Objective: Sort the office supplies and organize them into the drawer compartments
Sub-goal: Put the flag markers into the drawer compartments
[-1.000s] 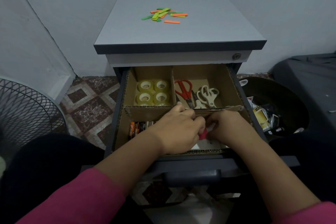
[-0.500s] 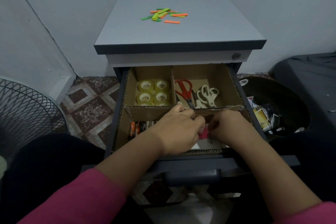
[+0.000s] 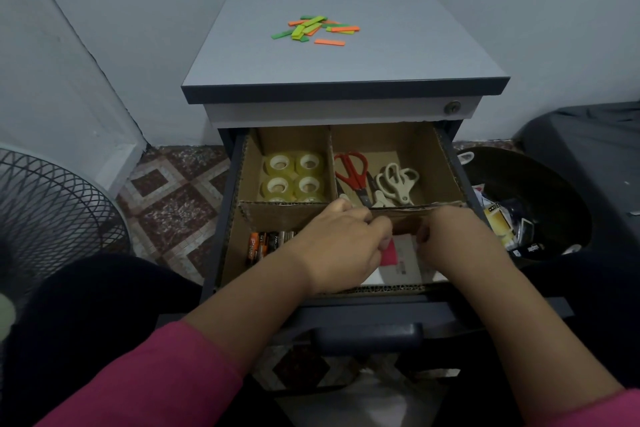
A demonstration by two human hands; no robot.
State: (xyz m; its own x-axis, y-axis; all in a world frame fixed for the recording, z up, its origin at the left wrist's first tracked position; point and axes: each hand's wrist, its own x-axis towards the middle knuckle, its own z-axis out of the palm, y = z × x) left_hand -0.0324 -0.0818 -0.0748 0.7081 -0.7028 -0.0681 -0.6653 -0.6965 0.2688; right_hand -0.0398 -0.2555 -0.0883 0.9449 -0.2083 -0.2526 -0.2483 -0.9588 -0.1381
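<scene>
left grip point(image 3: 341, 246) curled, right grip point(image 3: 453, 239) curled

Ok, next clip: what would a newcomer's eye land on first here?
Probably the two hands, left hand and right hand, meeting over the front right compartment of the open drawer, with pink sticky notes showing between them. Next, the bright green and orange strips scattered on the cabinet top, then the red scissors in the back right compartment.

- The right hand point(image 3: 457, 239) sits slightly farther right, so a gap opens between it and the left hand point(image 3: 341, 246).
- More of the pink item point(image 3: 388, 252) and the pale card point(image 3: 403, 258) beneath it shows in the near right compartment.
</scene>
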